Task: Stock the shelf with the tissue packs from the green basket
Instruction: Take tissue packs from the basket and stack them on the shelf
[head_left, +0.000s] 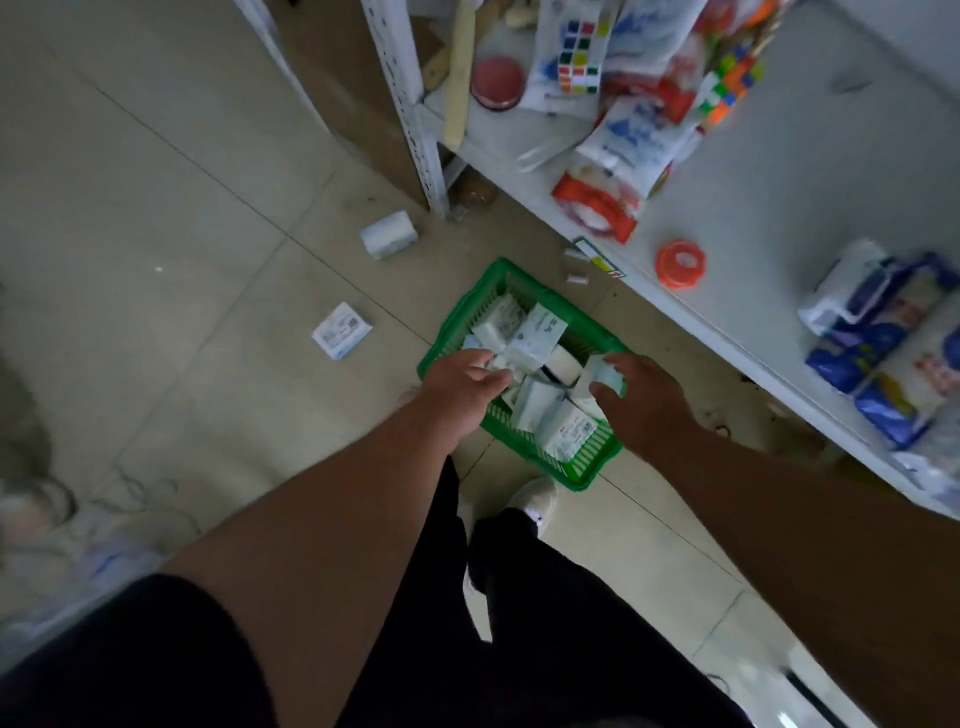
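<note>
A green slatted plastic basket (540, 306) sits on the tiled floor (156, 234), heaped with soft rectangular tissue packs (540, 332). Left hand (460, 384) pinches one; right hand (644, 400) grips another pack (605, 376). The white shelf (769, 208) stands right.

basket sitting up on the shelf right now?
No, the green basket stands on the tiled floor in front of the white shelf, with both hands reaching into it.
</note>
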